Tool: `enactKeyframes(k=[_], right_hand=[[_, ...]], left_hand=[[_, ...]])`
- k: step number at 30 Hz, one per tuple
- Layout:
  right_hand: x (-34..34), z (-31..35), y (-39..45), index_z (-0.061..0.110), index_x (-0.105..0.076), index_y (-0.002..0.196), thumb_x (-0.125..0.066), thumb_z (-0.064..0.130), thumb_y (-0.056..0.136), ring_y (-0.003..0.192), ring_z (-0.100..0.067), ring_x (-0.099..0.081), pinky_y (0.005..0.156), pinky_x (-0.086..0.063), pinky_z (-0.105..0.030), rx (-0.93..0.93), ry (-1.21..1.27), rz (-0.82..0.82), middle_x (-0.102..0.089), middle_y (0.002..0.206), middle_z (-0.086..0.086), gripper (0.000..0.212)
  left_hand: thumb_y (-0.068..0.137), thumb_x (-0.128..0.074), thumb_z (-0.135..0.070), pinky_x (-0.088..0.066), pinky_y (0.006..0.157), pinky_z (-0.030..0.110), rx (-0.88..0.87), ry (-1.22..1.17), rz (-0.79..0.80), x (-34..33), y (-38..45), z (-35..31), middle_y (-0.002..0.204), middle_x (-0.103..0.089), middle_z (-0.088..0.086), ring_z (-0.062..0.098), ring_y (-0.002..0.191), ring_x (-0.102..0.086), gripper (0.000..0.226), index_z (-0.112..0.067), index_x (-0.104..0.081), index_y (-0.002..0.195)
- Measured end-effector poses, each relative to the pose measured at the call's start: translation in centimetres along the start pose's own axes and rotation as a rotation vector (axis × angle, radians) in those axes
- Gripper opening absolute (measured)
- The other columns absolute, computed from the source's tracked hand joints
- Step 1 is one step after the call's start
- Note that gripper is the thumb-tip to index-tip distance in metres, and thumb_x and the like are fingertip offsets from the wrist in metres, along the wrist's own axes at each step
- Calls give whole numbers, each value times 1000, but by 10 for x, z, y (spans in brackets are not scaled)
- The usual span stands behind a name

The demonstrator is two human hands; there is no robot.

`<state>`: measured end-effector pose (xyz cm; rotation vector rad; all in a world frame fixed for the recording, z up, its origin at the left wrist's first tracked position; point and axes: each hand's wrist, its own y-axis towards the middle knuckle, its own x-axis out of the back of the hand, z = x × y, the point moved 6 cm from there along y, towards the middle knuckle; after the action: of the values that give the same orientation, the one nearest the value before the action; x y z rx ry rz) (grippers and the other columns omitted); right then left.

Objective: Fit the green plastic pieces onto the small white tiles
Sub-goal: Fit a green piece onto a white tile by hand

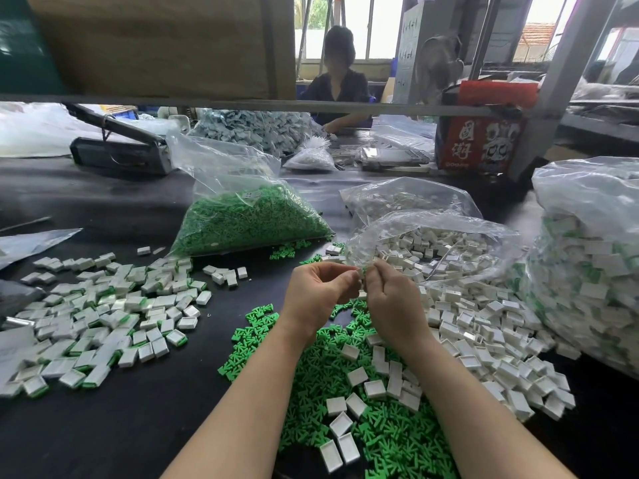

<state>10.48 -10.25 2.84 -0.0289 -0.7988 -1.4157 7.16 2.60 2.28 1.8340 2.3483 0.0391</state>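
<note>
Both hands meet above the dark table (pixel 131 426), fingertips pinched together around one small white tile (pixel 361 273); it is mostly hidden between the fingers, so whether a green piece is already on it cannot be told. The left hand (pixel 320 293) curls in from the left, the right hand (pixel 394 300) from the right, thumbs nearly touching.

Directly beneath the forearms lies a loose heap of green pieces (pixel 377 440) with a few bare white tiles scattered on top. To the right, white tiles (pixel 484 326) spill from an open clear bag (pixel 432 236) and run up against a large full bag (pixel 594 264) at the table's right edge. To the left, well apart from the hands, is a spread of finished tiles (pixel 103 323) showing green edges. A bag of green pieces (pixel 249 219) sits behind the hands. Open dark surface remains between the finished spread and the green heap, down to the near edge.
</note>
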Motion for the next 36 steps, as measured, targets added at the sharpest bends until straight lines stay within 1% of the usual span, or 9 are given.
enactKeyframes(k=[7,15,23,24,26,29,31,34,36], right_hand=[[0,3,-3,4,-62,86,-43,16,103,65,-19,-55,62,-45,-36,-51,140,-19,-61,70,-3,28],[-2,6,-6,5,-60,86,-42,19,103,68,-26,-59,62,-47,-42,15,65,-35,-63,74,-10,28],[-5,5,-4,23,-52,81,-40,25,101,51,-4,-49,47,-34,-15,144,-22,16,-53,60,9,23],[-6,4,-3,24,-51,78,-37,29,99,51,-5,-48,49,-36,-16,112,45,36,-52,59,8,26],[-11,1,-2,18,-57,75,-31,37,102,56,-13,-51,59,-45,-36,-45,312,106,-56,61,1,43],[-22,-5,-5,6,-65,75,-27,52,102,63,-25,-53,67,-42,-40,-303,640,254,-60,62,-8,66],[-24,-2,-8,-8,-63,90,-28,56,99,73,-32,-50,71,-39,-43,-343,722,315,-61,71,-17,74],[-21,-1,-8,-17,-56,109,-33,54,97,85,-44,-52,85,-40,-52,-350,809,308,-58,99,-41,76],[-20,0,-8,-18,-54,110,-37,53,95,93,-36,-49,86,-35,-46,-363,880,320,-54,103,-44,75]], left_hand=[[86,-70,0,-55,62,21,13,-112,-33,-5,-3,3,73,-75,9,15,65,-70,10,-7,-75,81],[86,-68,5,-57,62,22,-10,-192,-57,-7,-5,5,77,-76,12,19,68,-73,23,-13,-78,75],[87,-67,2,-57,65,22,-34,-156,-68,-2,-4,4,80,-76,11,20,73,-70,12,-7,-75,86],[87,-67,1,-56,65,21,-37,-158,-61,-2,-4,3,80,-76,10,19,73,-70,12,-7,-75,86],[86,-68,-1,-54,65,19,-38,-163,-23,-4,-4,1,81,-76,8,14,73,-70,10,-8,-75,87],[86,-69,-5,-54,63,24,-24,-157,33,-10,-6,2,82,-76,7,17,74,-68,15,-15,-78,82],[87,-68,-7,-52,63,30,-11,-153,36,-11,-6,3,81,-75,8,22,73,-64,19,-19,-80,78],[86,-68,-8,-52,58,24,-17,-158,51,-13,-6,2,78,-75,7,14,66,-66,13,-15,-79,84],[87,-67,-6,-51,56,21,-24,-158,58,-14,-5,1,76,-74,5,10,61,-65,11,-5,-76,93]])
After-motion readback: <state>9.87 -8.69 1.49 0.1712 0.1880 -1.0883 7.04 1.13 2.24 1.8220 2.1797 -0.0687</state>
